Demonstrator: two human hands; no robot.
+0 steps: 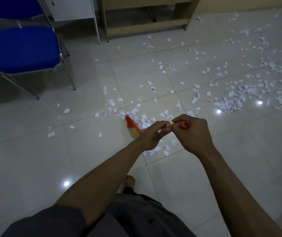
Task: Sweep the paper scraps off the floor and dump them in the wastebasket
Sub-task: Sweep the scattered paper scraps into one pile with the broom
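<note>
Over the pale tiled floor (34,151) we hold a small broom (133,129) out in front of us with both hands. Our left hand (151,135) sits lower on the orange handle (168,126), its fingers (160,124) curled closed around the shaft with no gap showing. Our right hand (193,134) is just beside it, nearly touching, and wraps tightly round the red cap (184,125) at the top end of the handle. That hand's knuckles are bent and its fingertips tucked in. The broom's orange and yellow head is blurred and points down to the left, at the edge of a small cluster of paper scraps (141,119) just ahead of our hands. More scraps lie below our wrists, many are scattered across the tiles ahead, and the thickest heap (239,98) lies well off to the right. A blue chair (25,48) stands at the far left, with a white cabinet (73,9) and a wooden desk (145,26) behind. Our bare foot (130,179) shows between our forearms.
</note>
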